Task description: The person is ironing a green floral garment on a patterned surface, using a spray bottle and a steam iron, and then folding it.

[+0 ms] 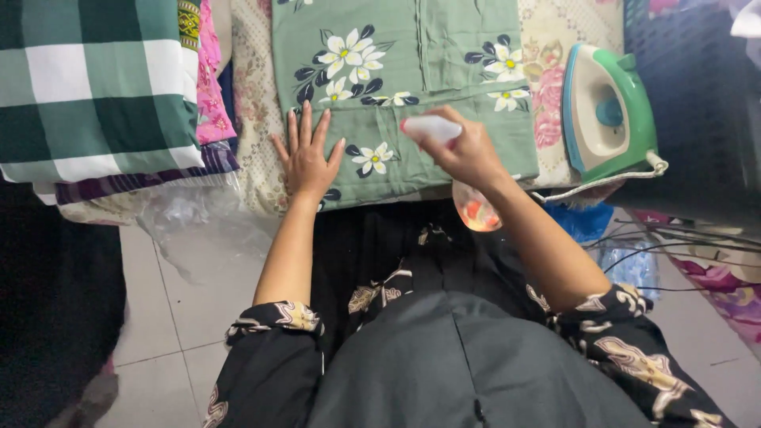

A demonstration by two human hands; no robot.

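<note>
A green garment printed with white flowers lies spread over a floral-covered board. My left hand rests flat on the garment's lower left edge, fingers spread. My right hand grips a spray bottle with a white nozzle and a clear, pinkish body, held over the garment's lower hem with the nozzle pointing left.
A green and white iron stands on its heel at the board's right end, its cord trailing off. A stack of folded cloth, topped by green checked fabric, sits on the left. Clear plastic hangs below it. Tiled floor lies underneath.
</note>
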